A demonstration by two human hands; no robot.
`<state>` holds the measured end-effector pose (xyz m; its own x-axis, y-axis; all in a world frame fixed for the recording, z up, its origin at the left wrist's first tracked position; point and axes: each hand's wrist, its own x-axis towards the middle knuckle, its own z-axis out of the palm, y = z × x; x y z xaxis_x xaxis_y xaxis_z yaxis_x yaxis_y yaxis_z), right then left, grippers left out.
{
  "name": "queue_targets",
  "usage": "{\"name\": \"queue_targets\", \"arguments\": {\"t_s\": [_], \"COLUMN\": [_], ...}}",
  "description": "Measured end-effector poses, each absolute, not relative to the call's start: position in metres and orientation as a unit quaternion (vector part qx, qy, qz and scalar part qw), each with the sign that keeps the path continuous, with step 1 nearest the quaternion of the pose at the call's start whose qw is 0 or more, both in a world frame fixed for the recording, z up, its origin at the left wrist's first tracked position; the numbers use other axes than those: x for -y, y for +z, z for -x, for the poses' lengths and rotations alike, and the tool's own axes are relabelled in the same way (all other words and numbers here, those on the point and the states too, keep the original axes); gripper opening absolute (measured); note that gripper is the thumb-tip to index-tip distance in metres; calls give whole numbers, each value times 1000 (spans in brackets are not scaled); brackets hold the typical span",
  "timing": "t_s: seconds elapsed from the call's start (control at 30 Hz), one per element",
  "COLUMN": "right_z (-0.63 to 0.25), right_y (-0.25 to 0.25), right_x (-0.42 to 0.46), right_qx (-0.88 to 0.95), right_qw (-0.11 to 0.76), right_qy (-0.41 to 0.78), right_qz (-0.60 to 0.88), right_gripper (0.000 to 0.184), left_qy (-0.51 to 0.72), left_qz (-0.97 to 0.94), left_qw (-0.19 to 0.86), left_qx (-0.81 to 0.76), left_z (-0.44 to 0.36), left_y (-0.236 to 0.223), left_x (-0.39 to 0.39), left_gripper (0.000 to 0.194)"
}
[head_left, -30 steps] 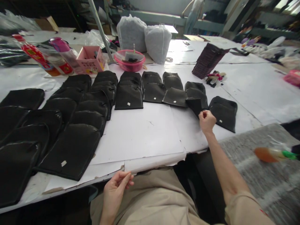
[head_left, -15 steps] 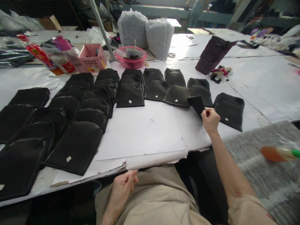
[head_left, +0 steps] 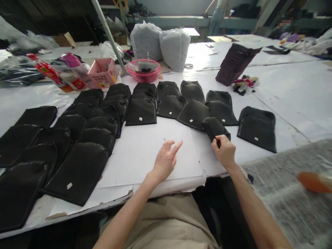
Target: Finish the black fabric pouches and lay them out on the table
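In my right hand (head_left: 225, 151) is the edge of a black padded panel (head_left: 214, 127), pinched between thumb and fingers and partly folded over. My left hand (head_left: 165, 159) hovers above the white paper (head_left: 150, 148), its fingers apart and nothing in them. Beyond the held panel lie overlapping black panels with small white tags, among them one panel (head_left: 194, 113) just to its left and another (head_left: 221, 112) behind it. A separate pair, its front panel (head_left: 256, 133) showing a tag, rests on the right.
More black panels (head_left: 77, 169) cover the table's left side. Along the back stand a pink box (head_left: 102, 74), a pink basin (head_left: 144, 74), bottles (head_left: 46, 71), stuffed white bags (head_left: 175, 48) and a dark ribbed stack (head_left: 234, 65). Another person (head_left: 218, 15) stands far off.
My left hand has risen from my lap to over the table and spread its fingers. My right hand has drawn the held panel nearer, away from the panels behind it.
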<state>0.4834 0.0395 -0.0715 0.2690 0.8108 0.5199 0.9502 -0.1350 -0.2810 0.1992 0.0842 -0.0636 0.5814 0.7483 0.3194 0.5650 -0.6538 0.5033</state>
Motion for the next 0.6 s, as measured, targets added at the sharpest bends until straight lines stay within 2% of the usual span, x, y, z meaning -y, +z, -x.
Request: {"name": "queue_targets", "arguments": {"t_s": [0.07,0.2,0.37,0.53,0.6], "right_z": [-474,-463,-492,-583,-625], "right_y": [-73,-77,-77,-53,-35], "right_x": [-30,-19,-27,-38,-30], "right_qx": [623,645,511,331,277], "right_qw": [276,281,364,467,491], "right_qy": [-114,-82,-65,-183,-235], "right_qz": [723,706,776,800,792], "right_gripper": [15,14,14,12,20], "left_qy": [252,231,202,199,199], "left_qz": [-896,-915,-925,-923,-921], "left_qw": [133,79,64,61,65], "left_qx": [-341,-320,-316,-322,-328], "left_z": [-240,-302,-327,-325,-324], "left_y": [-77,-98,-105,-106,-107], "left_x": [-111,-144,-154,-151,-150], "left_gripper": [59,48,38,37,37]}}
